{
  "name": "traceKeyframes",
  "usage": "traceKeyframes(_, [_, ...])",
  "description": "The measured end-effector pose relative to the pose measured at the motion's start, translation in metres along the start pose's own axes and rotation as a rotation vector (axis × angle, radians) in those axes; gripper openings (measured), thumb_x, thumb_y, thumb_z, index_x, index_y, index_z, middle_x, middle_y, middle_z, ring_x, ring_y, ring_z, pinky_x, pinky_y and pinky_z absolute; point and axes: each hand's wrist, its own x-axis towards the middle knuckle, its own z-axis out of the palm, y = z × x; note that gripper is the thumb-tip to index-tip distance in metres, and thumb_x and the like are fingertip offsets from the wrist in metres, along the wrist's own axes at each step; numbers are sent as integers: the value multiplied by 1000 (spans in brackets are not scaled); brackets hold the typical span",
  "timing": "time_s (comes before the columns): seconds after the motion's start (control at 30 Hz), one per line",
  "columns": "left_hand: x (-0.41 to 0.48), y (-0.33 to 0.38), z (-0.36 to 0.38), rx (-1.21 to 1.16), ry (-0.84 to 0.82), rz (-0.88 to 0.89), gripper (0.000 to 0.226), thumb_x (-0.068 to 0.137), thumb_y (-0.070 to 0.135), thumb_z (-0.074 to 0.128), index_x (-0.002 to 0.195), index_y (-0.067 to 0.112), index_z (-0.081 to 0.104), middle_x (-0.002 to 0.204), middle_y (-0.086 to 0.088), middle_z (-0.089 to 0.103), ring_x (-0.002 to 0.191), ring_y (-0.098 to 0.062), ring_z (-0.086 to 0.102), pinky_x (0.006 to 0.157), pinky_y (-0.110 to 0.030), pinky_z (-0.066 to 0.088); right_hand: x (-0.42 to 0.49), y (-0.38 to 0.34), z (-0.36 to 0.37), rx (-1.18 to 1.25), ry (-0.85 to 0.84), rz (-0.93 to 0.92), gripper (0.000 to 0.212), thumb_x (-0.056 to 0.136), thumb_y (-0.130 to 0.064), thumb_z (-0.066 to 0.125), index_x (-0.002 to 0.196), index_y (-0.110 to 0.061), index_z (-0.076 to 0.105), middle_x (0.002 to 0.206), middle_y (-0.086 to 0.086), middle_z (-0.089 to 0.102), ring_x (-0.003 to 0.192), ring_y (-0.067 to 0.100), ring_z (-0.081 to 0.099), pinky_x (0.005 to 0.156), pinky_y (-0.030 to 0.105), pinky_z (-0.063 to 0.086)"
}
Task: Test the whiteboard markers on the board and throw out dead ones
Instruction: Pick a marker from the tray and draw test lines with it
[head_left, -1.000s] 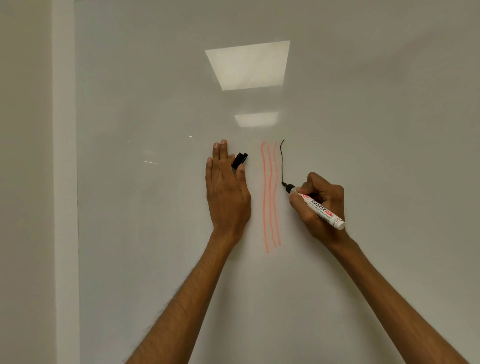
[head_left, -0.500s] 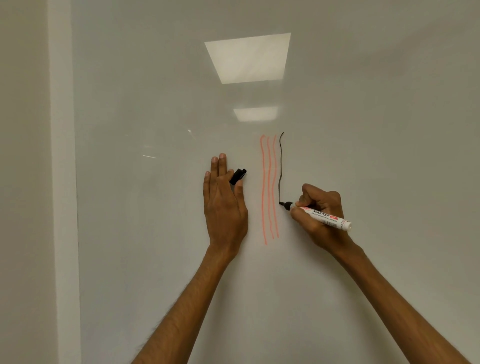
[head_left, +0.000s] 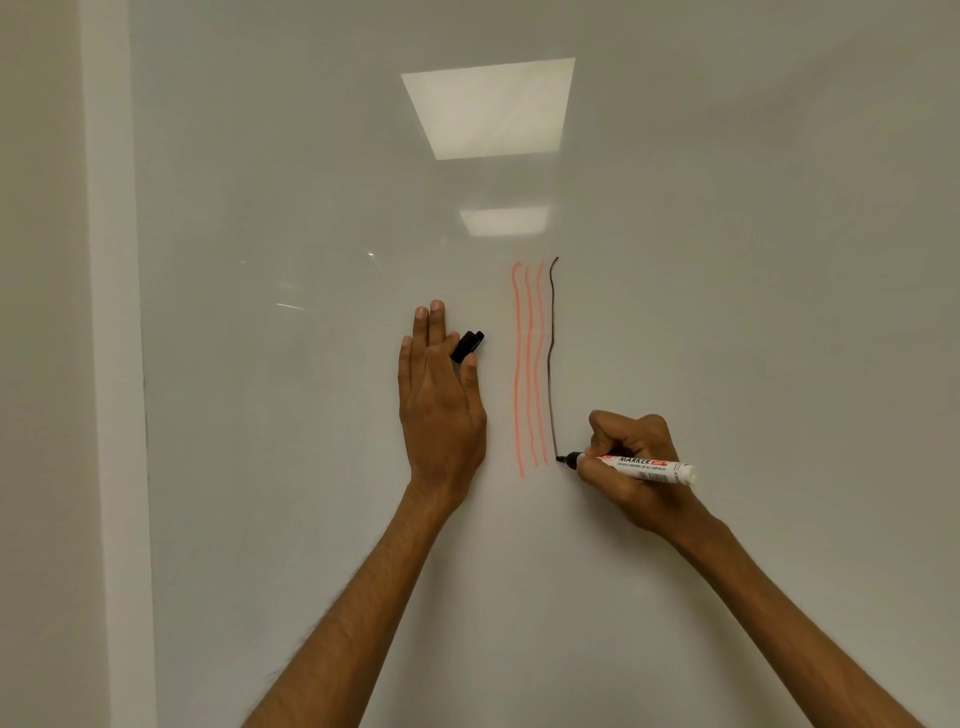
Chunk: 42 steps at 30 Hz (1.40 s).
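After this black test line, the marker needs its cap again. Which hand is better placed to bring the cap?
Probably the left hand: it pinches the black cap, while the right hand grips the marker, whose tip touches the whiteboard at the lower end of the black line.

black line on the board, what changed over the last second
The right hand drew the marker down the board, lengthening the black line to near the bottom of the orange lines. The left hand stayed against the board, holding the black cap; orange lines unchanged.
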Motion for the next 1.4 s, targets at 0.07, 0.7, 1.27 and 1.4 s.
traceKeyframes(0.07, [0, 1, -1, -4, -4, -6, 44, 105, 17, 41, 145, 25, 25, 158, -9, 33, 150, -20, 23, 124, -36, 17, -1, -3, -1, -18, -25, 1, 32, 71, -20, 56, 58, -31, 30, 50, -14, 35, 43, 5, 31, 46, 17, 26])
traceKeyframes(0.7, [-2, -1, 0, 27, -29, -56, 36, 105, 15, 43, 138, 2, 50, 159, -6, 34, 151, -15, 22, 124, -32, 16, 100, -46, -31, 257, 401, 119, 21, 91, -9, 68, 78, -13, 52, 73, 3, 70, 47, 18, 61, 43, 20, 42])
traceKeyframes(1.27, [-3, -1, 0, 44, -26, -63, 43, 105, 15, 44, 146, 2, 41, 160, -4, 31, 151, -15, 21, 125, -31, 14, 84, -37, -21, 137, 344, 133, 19, 89, -8, 71, 81, 3, 57, 76, 14, 72, 59, 23, 72, 40, 26, 49])
traceKeyframes(1.4, [-3, -1, 0, 30, -23, -52, 38, 105, 14, 45, 142, 4, 46, 160, -5, 32, 151, -16, 22, 125, -32, 15, 66, -35, -21, 152, 311, 135, 20, 88, -4, 71, 75, -4, 56, 73, 15, 70, 58, 26, 72, 40, 23, 47])
